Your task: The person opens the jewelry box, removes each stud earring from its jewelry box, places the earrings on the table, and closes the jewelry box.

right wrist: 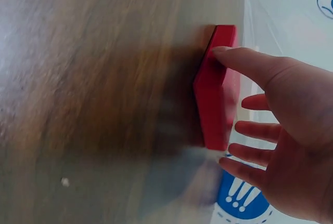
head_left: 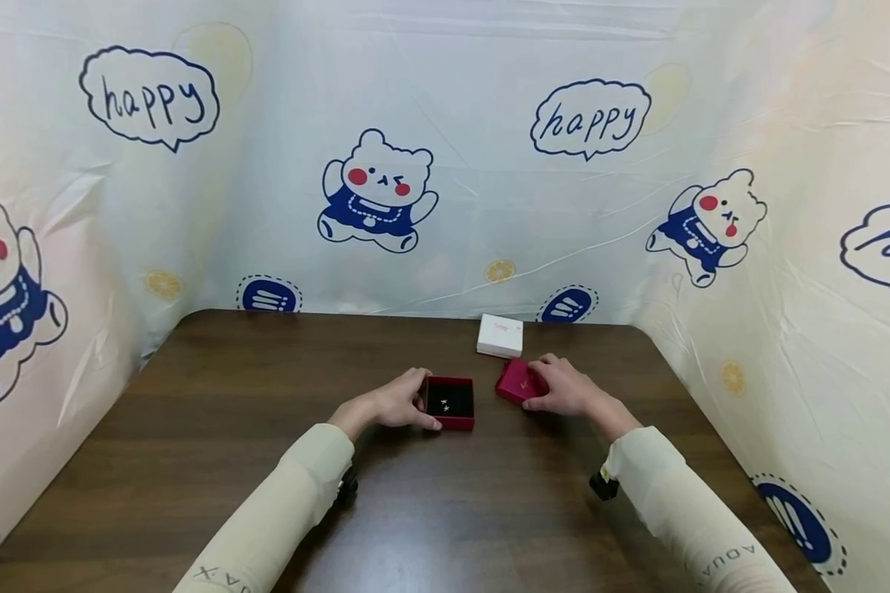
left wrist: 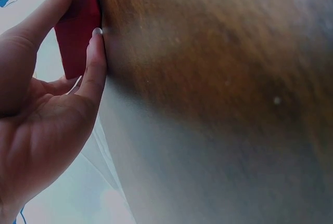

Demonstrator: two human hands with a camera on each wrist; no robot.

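Observation:
My left hand (head_left: 400, 401) grips a small red jewellery box base (head_left: 457, 422) by its left side, thumb along the near wall. Inside it, small silvery star-shaped pieces (head_left: 446, 404), like earrings, lie on a black lining. To the right is the red lid (head_left: 515, 380), turned at an angle on the table. My right hand (head_left: 567, 389) is around the lid's right side. In the right wrist view the thumb rests on the red lid (right wrist: 214, 102), while the other fingers are spread loosely, their tips close beside its top.
A flat white box (head_left: 500, 335) sits behind the lid, near the back edge of the brown wooden table (head_left: 267, 395). A pale printed curtain (head_left: 460, 99) surrounds the table at the back and sides.

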